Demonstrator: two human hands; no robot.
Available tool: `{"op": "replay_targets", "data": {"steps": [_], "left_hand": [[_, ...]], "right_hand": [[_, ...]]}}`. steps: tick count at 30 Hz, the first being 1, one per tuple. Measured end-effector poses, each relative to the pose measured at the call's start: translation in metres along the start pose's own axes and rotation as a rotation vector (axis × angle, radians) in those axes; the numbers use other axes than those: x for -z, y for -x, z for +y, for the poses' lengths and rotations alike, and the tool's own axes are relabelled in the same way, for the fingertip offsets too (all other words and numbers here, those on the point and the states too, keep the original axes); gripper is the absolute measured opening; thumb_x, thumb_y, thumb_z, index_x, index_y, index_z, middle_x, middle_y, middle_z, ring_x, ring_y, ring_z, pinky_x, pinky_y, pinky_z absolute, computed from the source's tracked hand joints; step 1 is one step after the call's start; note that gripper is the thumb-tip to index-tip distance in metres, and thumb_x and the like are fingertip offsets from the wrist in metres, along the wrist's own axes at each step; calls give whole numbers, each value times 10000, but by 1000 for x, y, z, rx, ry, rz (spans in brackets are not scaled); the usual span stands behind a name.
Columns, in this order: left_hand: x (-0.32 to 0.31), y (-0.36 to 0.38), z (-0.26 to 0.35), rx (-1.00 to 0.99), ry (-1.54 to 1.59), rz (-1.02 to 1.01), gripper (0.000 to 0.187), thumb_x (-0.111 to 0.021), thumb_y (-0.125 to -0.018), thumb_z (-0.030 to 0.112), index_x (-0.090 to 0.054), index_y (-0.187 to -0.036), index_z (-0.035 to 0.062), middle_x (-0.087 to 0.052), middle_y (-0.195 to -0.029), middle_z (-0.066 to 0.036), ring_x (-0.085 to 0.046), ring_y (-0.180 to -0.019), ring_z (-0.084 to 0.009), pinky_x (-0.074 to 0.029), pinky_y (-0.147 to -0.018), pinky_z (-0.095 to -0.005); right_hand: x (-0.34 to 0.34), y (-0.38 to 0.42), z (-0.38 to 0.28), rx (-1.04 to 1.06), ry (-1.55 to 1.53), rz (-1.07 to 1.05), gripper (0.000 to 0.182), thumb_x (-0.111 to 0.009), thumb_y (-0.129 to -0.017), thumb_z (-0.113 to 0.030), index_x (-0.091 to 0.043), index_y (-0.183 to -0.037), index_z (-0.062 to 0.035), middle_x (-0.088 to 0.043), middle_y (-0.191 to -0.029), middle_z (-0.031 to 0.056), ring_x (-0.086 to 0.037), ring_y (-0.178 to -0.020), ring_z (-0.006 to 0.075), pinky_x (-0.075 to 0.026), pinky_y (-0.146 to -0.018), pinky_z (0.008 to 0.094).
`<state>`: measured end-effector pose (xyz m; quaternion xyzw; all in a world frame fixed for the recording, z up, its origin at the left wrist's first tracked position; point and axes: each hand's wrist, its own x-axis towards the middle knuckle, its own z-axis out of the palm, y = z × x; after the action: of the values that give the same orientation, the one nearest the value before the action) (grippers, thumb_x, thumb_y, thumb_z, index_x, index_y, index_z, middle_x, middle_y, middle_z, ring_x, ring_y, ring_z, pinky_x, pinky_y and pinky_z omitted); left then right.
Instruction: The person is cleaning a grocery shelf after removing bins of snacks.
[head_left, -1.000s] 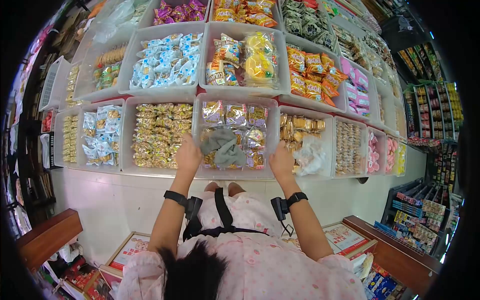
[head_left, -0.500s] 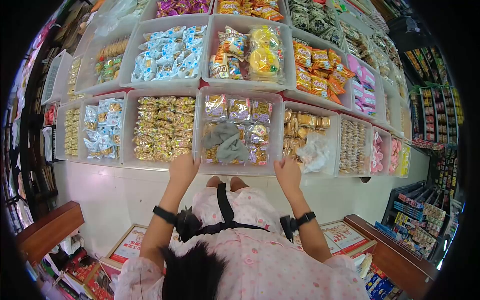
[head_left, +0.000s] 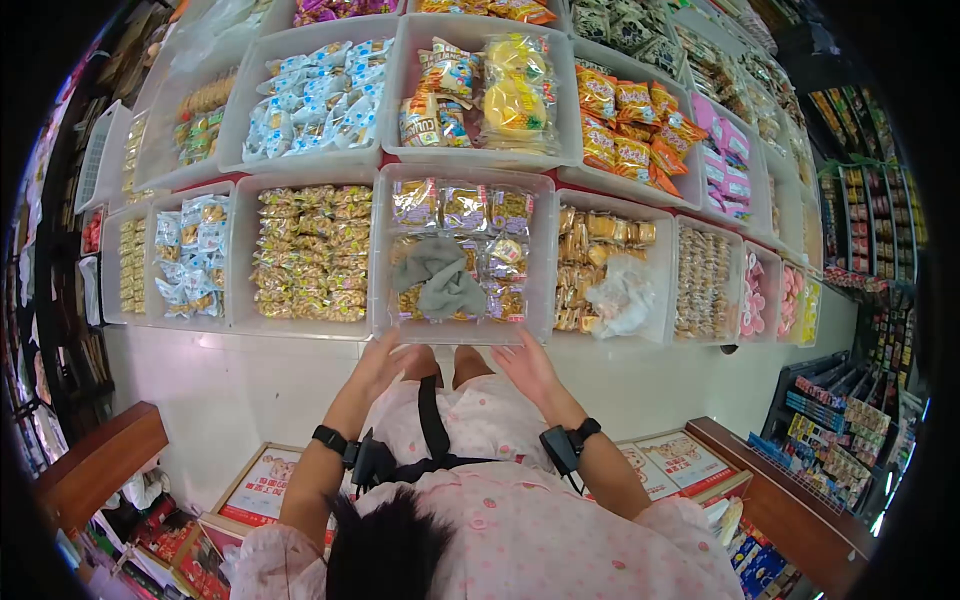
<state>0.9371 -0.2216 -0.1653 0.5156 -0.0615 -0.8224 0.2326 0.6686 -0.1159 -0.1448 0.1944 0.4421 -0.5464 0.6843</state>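
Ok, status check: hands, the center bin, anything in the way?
Left hand and right hand open, at the bin's front edge, contact unclear. Gray cloth covering some packets inside.

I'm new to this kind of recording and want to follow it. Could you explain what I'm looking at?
There is no robot here: a person works with two bare hands. Every picture comes from one camera worn on the head, looking forward and down.

The left hand and right hand are open, by the near edge of a clear plastic bin. Neither holds anything; whether the fingertips touch the edge, I can't tell.

In that bin, a crumpled grey cloth lies on wrapped snacks. Other bins stand around it, some with orange packets or blue-and-white packets. A thin plastic bag lies in the bin to the right.
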Motion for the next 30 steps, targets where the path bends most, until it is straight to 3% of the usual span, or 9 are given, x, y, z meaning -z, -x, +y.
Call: {"op": "replay_targets", "data": {"steps": [2, 4, 8, 14, 17, 20, 30], "left_hand": [[-6, -9, 1, -54, 71, -21, 357, -571, -919, 146, -464, -1198, -50, -570, -1150, -178, -588, -1089, -289, -526, -940, -384], [-20, -4, 8, -21, 67, 153, 238, -506, -888, 3, -482, -1116, -61, -572, -1110, -180, -609, -1040, -271, -548, -919, -358], [-24, 3, 10, -34, 98, 112, 193, -470, -864, -52, -491, -1055, -69, -575, -1056, -163, -621, -993, -260, -563, -891, -337], [-25, 28, 9, -33, 80, 147, 161, -477, -850, -53, -504, -1008, -69, -580, -1002, -150, -625, -969, -266, -562, -889, -329], [-15, 38, 3, -8, 47, 190, 176, -474, -847, -45, -505, -1019, -70, -588, -1020, -160, -630, -976, -276, -561, -886, -335], [-25, 67, 10, 10, 13, 168, 297, -436, -840, -48, -475, -1123, -128, -594, -1109, -225, -623, -1011, -317, -565, -855, -354], [-84, 168, 38, -15, -123, 87, 454, -459, -860, -38, -413, -1310, 3, -601, -1187, -205, -629, -1059, -270, -545, -885, -345]], "right_hand": [[8, -12, 9, 72, -73, 50, 261, -567, -938, -209, -492, -1115, -32, -516, -1191, 118, -498, -1170, 298, -412, -1052, 438], [15, -16, 9, 77, -68, 64, 226, -564, -921, -153, -502, -1100, -30, -537, -1160, 124, -516, -1130, 291, -424, -1036, 439], [-1, -6, 0, 56, -42, 125, 147, -536, -887, -51, -530, -1032, -23, -583, -1051, 122, -571, -1030, 276, -482, -971, 424], [-9, 25, 1, 43, -10, 181, 102, -537, -870, -41, -549, -971, -33, -604, -1024, 112, -611, -949, 263, -535, -892, 411], [-9, 41, 7, 54, 18, 182, 156, -516, -872, -51, -545, -1020, -13, -594, -1062, 127, -586, -1004, 280, -490, -951, 442], [-18, 65, 10, 17, 22, 234, 160, -525, -863, -49, -549, -1018, -22, -599, -1059, 119, -582, -1009, 279, -475, -964, 444], [-28, 145, -6, 19, -3, 157, 158, -547, -862, -59, -596, -1010, -35, -630, -1082, 116, -608, -1019, 248, -506, -914, 424]]}}
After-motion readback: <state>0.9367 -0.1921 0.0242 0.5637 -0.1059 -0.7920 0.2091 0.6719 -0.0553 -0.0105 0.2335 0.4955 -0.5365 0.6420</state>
